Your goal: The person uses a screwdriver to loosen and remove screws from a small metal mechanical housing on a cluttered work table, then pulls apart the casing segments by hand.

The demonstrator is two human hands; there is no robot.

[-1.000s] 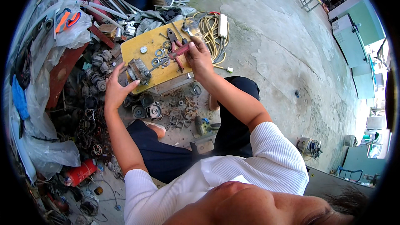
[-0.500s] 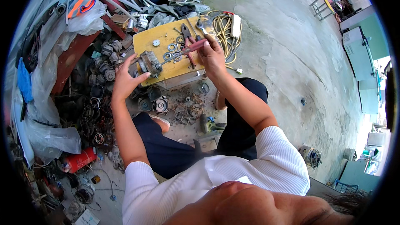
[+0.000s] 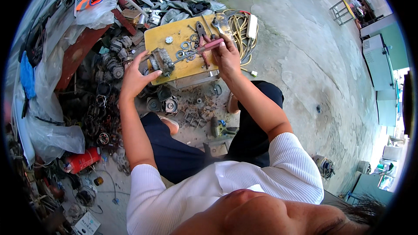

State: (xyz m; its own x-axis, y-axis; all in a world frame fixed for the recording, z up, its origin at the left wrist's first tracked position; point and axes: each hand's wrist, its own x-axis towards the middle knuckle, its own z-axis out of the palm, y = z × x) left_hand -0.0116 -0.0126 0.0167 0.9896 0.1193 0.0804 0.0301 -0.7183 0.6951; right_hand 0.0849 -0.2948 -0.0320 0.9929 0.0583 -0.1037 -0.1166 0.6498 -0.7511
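On a small yellow-topped table (image 3: 152, 35) lies a greyish, worn metal part that looks like a small electric motor (image 3: 162, 62). My left hand (image 3: 136, 78) grips it from the left, with the fingers at its far side and the thumb along its near edge. In my right hand (image 3: 228, 58) is a screwdriver (image 3: 211, 46) with a red handle, pinched near the handle's end. Its shaft slants down to the left, and the tip meets the motor's right side. Beyond the screwdriver lie red-handled pliers (image 3: 201, 30), a ratchet wrench (image 3: 217, 24) and several metal rings (image 3: 186, 45).
A yellow cable coil (image 3: 237, 28) with a white power strip (image 3: 251, 27) lies right of the table. Motor parts (image 3: 170, 104) and a green-black power drill (image 3: 215, 127) are on the floor below. Scrap and plastic sheeting (image 3: 56, 126) fill the left side.
The whole view has shifted slightly, so the table appears farther right and higher. Both hands keep their grips, and the screwdriver tip stays at the motor.
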